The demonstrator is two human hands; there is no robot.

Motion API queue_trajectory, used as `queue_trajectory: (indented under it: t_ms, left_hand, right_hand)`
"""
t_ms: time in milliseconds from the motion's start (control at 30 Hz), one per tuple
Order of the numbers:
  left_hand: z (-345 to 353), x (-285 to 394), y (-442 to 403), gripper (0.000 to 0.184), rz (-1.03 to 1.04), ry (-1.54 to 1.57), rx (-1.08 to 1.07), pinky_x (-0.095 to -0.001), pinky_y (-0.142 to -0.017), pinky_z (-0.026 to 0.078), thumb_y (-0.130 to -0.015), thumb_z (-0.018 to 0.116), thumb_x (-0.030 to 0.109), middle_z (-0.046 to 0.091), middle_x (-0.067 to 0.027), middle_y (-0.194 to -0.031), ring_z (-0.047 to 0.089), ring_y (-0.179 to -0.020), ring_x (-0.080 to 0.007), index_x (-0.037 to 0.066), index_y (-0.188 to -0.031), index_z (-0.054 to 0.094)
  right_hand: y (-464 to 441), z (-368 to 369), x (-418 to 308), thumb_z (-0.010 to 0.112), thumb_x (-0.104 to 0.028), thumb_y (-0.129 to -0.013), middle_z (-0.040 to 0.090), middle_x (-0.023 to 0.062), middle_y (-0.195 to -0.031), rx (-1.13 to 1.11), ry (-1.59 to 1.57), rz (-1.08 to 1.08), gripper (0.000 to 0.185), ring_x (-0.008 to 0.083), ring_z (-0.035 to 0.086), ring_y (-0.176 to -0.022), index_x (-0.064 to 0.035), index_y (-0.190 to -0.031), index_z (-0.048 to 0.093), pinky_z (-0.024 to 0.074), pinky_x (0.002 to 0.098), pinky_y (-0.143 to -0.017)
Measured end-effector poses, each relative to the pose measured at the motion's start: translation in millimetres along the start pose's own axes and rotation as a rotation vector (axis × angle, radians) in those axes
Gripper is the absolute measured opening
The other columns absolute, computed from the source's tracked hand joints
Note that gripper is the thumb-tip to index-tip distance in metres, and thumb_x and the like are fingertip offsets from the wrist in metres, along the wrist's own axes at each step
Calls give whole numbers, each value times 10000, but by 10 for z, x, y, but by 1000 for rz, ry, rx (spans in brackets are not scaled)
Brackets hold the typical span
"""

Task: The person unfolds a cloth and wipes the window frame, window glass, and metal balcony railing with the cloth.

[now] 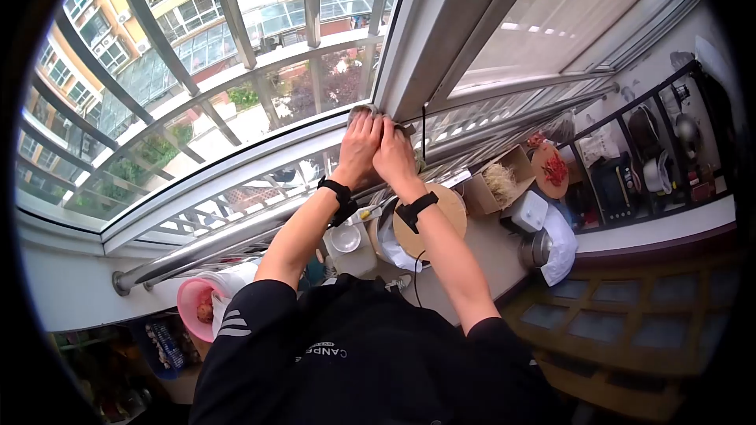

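1. Black shirt fills the lower centre.
2. Upper centre, left hand and right hand cover greyish cloth against the window frame.
3. Whether either grip is clenched cannot be told.

Cloth: greyish, hard to be sure, mostly covered. Shirt: black, small pale lettering, pale grey stripes on one sleeve. Wrist straps: black. Frame: white. Rail: silver. Bucket: pink. Bowl: white. Round board: tan. Box: brown; straw: pale yellow. Chillies: red. Bag: white. Rack: black. Floor: brown, blue-grey rectangles.
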State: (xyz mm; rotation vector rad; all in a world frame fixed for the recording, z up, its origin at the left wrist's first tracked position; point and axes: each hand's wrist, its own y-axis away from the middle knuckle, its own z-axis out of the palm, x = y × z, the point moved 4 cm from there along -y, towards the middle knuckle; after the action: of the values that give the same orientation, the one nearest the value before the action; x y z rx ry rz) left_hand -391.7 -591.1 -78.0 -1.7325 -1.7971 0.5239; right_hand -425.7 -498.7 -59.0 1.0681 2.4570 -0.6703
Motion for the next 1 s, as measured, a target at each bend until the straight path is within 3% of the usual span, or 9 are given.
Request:
queue_trajectory:
  t_ms: [100,200,233,333,467,500,633,867,1000]
  left_hand:
    - [-2,-68,22,419,18,45,-19,-429,-1097,436,-876,597,164,619,-195,-1237,564,-1249,-370,16,-1266,564]
    - [-16,-96,24,409,-22,120,10,-432,-1098,435,-872,610,150,612,-216,-1257,553,-1263,-387,11,-1255,566]
    - [-1,-128,41,494,-45,230,-25,-472,-1126,396,-818,641,197,603,-236,-1267,524,-1282,-425,-11,-1257,552]
    - [-78,-172,126,558,36,213,-132,-468,-1124,398,-738,675,172,617,-232,-1248,529,-1281,-414,-14,-1252,560]
    - [-232,-85,205,594,58,208,-159,-472,-1116,402,-715,672,146,624,-246,-1241,536,-1266,-408,-11,-1278,566]
    - [-273,-48,178,602,40,242,-161,-476,-1107,405,-721,673,146,616,-256,-1246,527,-1265,-416,-14,-1290,562]
    - [-117,-127,122,599,40,360,-243,-484,-1094,407,-736,669,164,611,-253,-1248,519,-1261,-434,0,-1302,559]
    - [49,-133,39,681,203,301,-278,-473,-1068,426,-737,698,236,625,-208,-1214,532,-1243,-422,64,-1375,537]
    - [27,-145,18,689,255,308,-243,-481,-1069,419,-685,700,263,586,-203,-1247,505,-1264,-414,47,-1323,553]
  right_hand:
    - [24,130,15,494,-41,-904,623,311,-1145,180,-60,-99,467,490,584,-1083,-7,-1365,426,483,540,-930]
    - [93,178,55,490,-45,-909,614,318,-1167,144,-96,-41,477,493,580,-1089,-6,-1378,416,489,536,-920]
    - [154,199,86,501,-94,-939,627,327,-1144,167,-126,-55,462,494,596,-1064,16,-1380,419,498,528,-914]
    - [424,246,74,509,-153,-969,650,329,-1092,121,-241,107,443,493,617,-1022,46,-1360,449,498,516,-930]
    - [603,411,68,507,-172,-982,689,294,-1006,214,-139,10,336,449,648,-981,65,-1214,562,504,474,-943]
    - [594,404,57,508,-179,-983,690,276,-943,312,-147,-13,266,429,651,-927,43,-1100,597,510,484,-889]
    - [477,474,155,518,-210,-974,666,237,-797,290,-249,61,229,428,628,-789,0,-936,600,488,524,-802]
    - [572,562,198,504,-205,-941,649,190,-864,501,-206,-31,250,377,606,-858,11,-998,617,476,458,-853]
    - [560,604,208,497,-181,-909,610,169,-812,566,-178,-86,193,367,588,-821,-12,-938,586,468,456,-822]
